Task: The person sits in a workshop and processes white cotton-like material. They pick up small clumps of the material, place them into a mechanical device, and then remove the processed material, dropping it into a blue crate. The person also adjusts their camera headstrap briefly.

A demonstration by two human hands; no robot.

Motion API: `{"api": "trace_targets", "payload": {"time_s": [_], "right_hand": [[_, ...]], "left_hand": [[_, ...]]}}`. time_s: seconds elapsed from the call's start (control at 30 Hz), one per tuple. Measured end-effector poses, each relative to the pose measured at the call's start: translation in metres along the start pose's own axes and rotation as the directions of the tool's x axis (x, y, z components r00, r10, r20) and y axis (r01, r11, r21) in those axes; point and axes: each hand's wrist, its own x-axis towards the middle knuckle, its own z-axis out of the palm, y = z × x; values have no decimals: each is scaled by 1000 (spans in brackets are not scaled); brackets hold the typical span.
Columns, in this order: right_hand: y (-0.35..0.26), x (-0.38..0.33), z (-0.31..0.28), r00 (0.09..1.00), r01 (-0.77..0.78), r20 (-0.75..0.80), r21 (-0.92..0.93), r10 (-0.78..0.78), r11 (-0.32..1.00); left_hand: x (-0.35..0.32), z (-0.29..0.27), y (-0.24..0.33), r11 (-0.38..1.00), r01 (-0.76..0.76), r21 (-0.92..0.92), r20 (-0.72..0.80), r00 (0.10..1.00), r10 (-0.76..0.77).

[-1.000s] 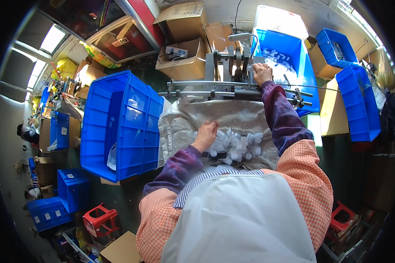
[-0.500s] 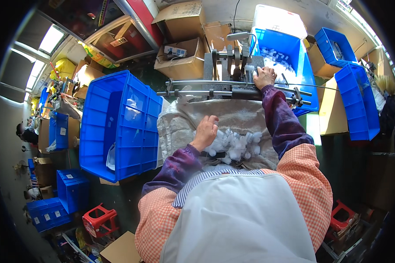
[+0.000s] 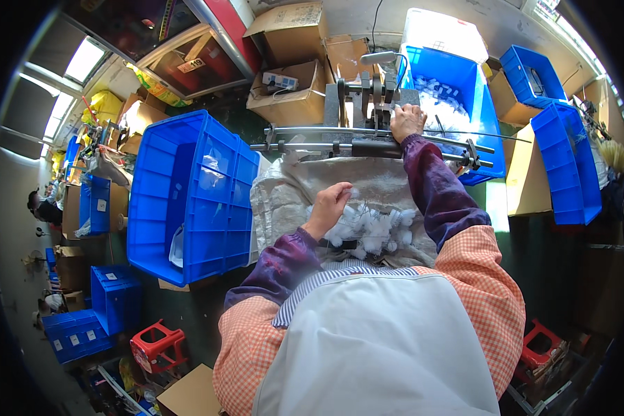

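Observation:
My left hand (image 3: 328,210) hovers over the cloth, thumb and fingers pinched together. A small whitish bit shows at its fingertips, too blurred to name. Beneath and beside it lies a pile of white bristly tufts with thin wire stems (image 3: 376,232), resting on a grey-beige cloth (image 3: 284,187). My right hand (image 3: 408,123) is at the dark metal bench machine (image 3: 340,132), fingers curled in beside its upright discs. What those fingers grip is hidden. Two horizontal rods (image 3: 305,147) run along the machine's near side, below the right hand.
A large blue crate (image 3: 218,201) stands on its side at the left. Behind the machine on the right is a blue bin (image 3: 482,104) with small white pieces. Cardboard boxes (image 3: 291,93) stand at the back. More blue crates (image 3: 568,163) are at the far right, and a red stool (image 3: 158,347) is behind me.
My right hand has shifted slightly left along the machine, closer to the discs. My left hand has turned a little, its fingertips moving right and drawing together.

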Motion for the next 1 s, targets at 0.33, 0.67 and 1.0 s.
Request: {"api": "trace_targets", "payload": {"time_s": [0.33,0.67,1.0], "right_hand": [[29,-1,8,998,-11,-54,-10,11,1000],[-30,2,13,997,18,-71,-52,-22,998],[29,-2,-2,999,31,17,-6,-31,999]], "left_hand": [[2,5,-2,995,92,-48,83,993,-88],[1,9,7,995,77,-70,53,996,-74],[4,4,6,976,120,-182,65,992,-110]]}}
